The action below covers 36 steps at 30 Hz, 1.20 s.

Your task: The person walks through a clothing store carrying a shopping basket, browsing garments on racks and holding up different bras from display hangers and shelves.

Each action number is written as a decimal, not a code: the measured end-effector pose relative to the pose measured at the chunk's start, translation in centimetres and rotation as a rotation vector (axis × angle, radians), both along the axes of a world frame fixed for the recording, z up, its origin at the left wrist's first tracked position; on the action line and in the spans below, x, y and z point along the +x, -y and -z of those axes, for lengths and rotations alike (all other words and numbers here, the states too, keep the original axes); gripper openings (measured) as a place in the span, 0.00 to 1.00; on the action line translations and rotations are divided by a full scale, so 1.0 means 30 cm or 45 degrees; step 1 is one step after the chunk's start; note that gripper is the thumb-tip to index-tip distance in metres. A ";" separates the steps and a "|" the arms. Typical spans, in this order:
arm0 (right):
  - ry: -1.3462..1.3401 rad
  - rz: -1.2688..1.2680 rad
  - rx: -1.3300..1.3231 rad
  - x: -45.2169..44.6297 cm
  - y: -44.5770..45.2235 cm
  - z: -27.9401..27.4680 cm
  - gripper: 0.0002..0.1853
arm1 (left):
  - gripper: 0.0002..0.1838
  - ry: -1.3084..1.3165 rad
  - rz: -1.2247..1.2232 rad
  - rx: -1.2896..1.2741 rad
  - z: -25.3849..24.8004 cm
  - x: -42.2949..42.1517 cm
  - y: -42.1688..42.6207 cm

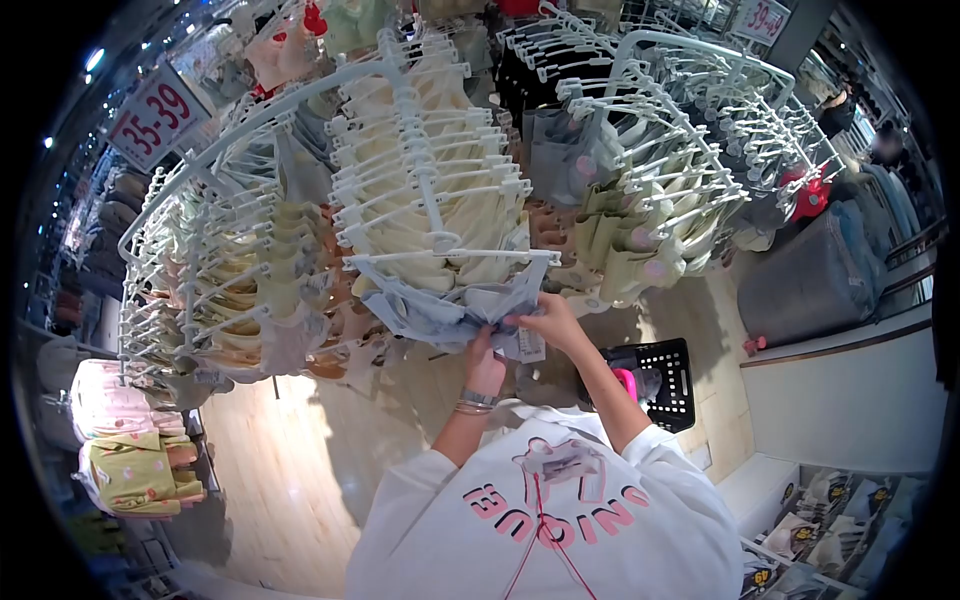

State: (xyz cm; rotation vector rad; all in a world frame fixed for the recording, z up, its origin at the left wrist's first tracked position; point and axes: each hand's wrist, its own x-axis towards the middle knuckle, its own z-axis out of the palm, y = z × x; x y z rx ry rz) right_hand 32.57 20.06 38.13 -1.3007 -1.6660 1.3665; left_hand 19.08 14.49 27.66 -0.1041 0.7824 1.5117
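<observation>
A pale blue garment (415,312) hangs from a white hanger at the front end of the middle rack arm, before a long row of cream garments (430,215). My left hand (485,365), with a watch and bracelets at the wrist, pinches the garment's lower edge. Close beside it on the right, my right hand (548,322) grips the same garment with fingers pressed together. A white tag (531,346) dangles just below my right hand.
Racks of hanging garments (225,290) stand left, with more garments (650,200) on the right. A black basket (680,385) holding something pink is on the floor by my right arm. Folded clothes (135,470) lie far left; a grey bundle (815,275) sits right.
</observation>
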 end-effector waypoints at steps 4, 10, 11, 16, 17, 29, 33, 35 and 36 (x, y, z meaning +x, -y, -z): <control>0.066 0.061 0.015 -0.020 -0.001 -0.010 0.21 | 0.09 0.005 0.000 0.006 -0.003 0.002 0.005; 0.174 0.131 0.009 -0.038 -0.027 0.011 0.18 | 0.13 0.058 0.009 0.052 0.010 -0.004 0.002; 0.166 0.135 0.035 -0.038 -0.032 0.018 0.18 | 0.12 0.102 0.009 0.106 0.015 -0.008 0.004; 0.150 0.147 0.084 -0.036 -0.040 0.039 0.17 | 0.16 0.208 0.077 0.152 -0.027 -0.028 0.014; 0.161 0.147 0.098 -0.036 -0.041 0.040 0.16 | 0.17 0.236 0.088 0.157 -0.046 -0.033 0.012; 0.190 0.144 0.172 -0.038 -0.051 0.077 0.17 | 0.15 0.163 0.089 0.139 -0.103 -0.027 -0.021; 0.158 0.142 0.170 -0.039 -0.048 0.066 0.17 | 0.13 0.069 0.033 0.095 -0.052 -0.022 -0.005; 0.156 0.155 0.180 -0.043 -0.047 0.056 0.17 | 0.12 0.036 0.010 0.050 -0.043 -0.020 -0.012; 0.152 0.166 0.184 -0.045 -0.045 0.054 0.17 | 0.11 0.019 -0.002 0.029 -0.043 -0.020 -0.016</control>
